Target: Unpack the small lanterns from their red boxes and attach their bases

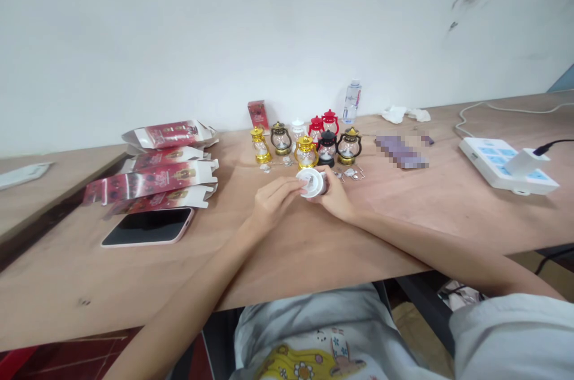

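A small white lantern point(317, 183) is tipped over so that its round underside, with small dark markings, faces me. My right hand point(337, 199) wraps around its side. The fingers of my left hand point(271, 201) are pressed together at the left of the underside; whether a tiny part is pinched there is hidden. Just behind my hands stand several mini lanterns: gold ones point(306, 154), a black one point(327, 148), red ones point(330, 121), bronze ones point(280, 139) and a white one point(298, 128). Thin chains with small tags point(352, 173) lie by them.
Flattened printed boxes point(156, 182) are piled at the left, with a phone point(147, 228) in front. A small red box point(258, 115) and a water bottle point(352, 102) stand by the wall. Rightward lie crumpled tissues point(394, 114), a blurred purple item point(402, 151) and a power strip point(502, 158).
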`<state>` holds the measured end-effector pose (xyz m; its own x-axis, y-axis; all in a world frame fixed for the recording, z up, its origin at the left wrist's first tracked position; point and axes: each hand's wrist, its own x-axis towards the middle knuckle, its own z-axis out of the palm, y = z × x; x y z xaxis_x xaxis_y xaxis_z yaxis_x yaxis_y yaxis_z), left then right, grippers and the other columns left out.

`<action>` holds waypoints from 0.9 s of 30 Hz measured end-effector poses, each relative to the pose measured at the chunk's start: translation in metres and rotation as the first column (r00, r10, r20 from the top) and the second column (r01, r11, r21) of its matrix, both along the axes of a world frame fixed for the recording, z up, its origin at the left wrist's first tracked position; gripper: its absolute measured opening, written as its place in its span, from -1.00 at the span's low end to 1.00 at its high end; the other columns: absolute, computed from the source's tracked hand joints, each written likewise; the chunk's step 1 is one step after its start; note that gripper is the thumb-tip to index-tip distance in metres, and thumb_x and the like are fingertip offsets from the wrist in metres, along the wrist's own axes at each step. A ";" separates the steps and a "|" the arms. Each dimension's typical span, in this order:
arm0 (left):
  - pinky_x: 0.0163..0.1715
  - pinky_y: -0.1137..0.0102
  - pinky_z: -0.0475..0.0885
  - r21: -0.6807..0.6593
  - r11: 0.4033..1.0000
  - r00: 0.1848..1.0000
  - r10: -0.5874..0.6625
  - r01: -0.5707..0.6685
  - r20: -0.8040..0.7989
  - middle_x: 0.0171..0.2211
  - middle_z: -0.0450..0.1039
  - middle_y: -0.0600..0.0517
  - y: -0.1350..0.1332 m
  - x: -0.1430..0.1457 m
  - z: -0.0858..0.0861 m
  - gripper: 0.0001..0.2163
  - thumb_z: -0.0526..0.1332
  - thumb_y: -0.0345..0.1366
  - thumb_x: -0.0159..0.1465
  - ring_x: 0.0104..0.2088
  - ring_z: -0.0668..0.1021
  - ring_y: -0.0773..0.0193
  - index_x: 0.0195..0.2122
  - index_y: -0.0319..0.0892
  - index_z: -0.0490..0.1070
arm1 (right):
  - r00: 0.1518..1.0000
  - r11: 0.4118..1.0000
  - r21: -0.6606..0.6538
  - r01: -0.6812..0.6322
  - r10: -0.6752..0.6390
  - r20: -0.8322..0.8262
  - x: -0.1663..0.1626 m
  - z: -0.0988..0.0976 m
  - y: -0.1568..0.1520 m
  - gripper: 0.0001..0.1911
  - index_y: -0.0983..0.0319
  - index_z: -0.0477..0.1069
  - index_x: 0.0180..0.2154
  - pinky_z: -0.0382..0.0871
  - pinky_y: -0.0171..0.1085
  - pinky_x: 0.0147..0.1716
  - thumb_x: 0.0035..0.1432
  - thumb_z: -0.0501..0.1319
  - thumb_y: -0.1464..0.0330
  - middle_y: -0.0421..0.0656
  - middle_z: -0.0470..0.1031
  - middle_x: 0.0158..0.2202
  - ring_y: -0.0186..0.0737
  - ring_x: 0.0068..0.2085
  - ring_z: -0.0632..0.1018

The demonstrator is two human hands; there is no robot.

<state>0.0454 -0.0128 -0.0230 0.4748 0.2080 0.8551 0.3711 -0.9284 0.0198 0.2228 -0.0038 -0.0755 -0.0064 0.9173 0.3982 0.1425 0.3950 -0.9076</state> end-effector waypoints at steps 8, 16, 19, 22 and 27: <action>-0.36 0.52 0.44 0.016 1.000 1.000 0.023 -0.023 0.000 -0.33 0.48 -0.01 0.000 0.000 -0.003 -0.85 0.13 -0.47 0.25 -0.32 0.52 0.38 -0.22 -0.17 0.46 | 1.000 1.000 0.004 0.004 -0.004 0.004 -0.001 0.002 -0.001 -0.48 0.13 0.22 -0.20 0.29 -0.22 -0.16 -0.29 0.31 0.45 -0.26 0.40 -0.21 -0.20 -0.19 0.44; -0.34 0.45 0.38 0.054 0.997 0.998 0.054 -0.053 -0.020 -0.31 0.42 -0.01 -0.001 0.003 0.001 -0.88 0.18 -0.44 0.23 -0.32 0.46 0.35 -0.24 -0.14 0.45 | 1.000 1.000 0.013 0.005 -0.005 -0.001 -0.001 0.000 0.000 -0.47 0.14 0.22 -0.19 0.30 -0.21 -0.16 -0.28 0.32 0.47 -0.26 0.41 -0.20 -0.19 -0.18 0.44; -0.33 0.39 0.34 0.095 0.993 0.997 0.075 -0.072 -0.033 -0.31 0.45 -0.01 -0.001 0.002 0.001 -0.89 0.20 -0.41 0.22 -0.33 0.45 0.32 -0.25 -0.12 0.45 | 1.000 1.000 0.014 0.000 0.000 -0.009 -0.001 -0.001 0.000 -0.46 0.13 0.22 -0.19 0.31 -0.22 -0.16 -0.28 0.32 0.47 -0.26 0.41 -0.20 -0.20 -0.18 0.45; -0.37 0.38 0.26 0.159 0.981 0.993 0.115 -0.111 -0.016 -0.34 0.47 0.01 0.000 0.002 0.001 -0.90 0.23 -0.40 0.20 -0.37 0.42 0.32 -0.26 -0.11 0.46 | 1.000 1.000 0.015 -0.002 0.002 0.000 0.000 -0.001 0.001 -0.47 0.14 0.23 -0.19 0.32 -0.22 -0.17 -0.28 0.32 0.47 -0.26 0.42 -0.20 -0.21 -0.19 0.45; -0.38 0.38 0.18 0.200 0.961 0.980 0.200 -0.192 -0.017 -0.38 0.49 0.04 0.001 0.003 0.002 -0.94 0.23 -0.35 0.20 -0.38 0.39 0.32 -0.31 -0.08 0.48 | 1.000 1.000 0.017 0.007 -0.007 0.015 0.000 -0.001 0.001 -0.47 0.14 0.23 -0.19 0.31 -0.22 -0.18 -0.29 0.33 0.47 -0.26 0.42 -0.21 -0.20 -0.19 0.45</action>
<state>0.0483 -0.0119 -0.0209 0.4733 0.1302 0.8712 0.5432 -0.8217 -0.1723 0.2228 -0.0027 -0.0764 -0.0062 0.9103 0.4138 0.1584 0.4095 -0.8985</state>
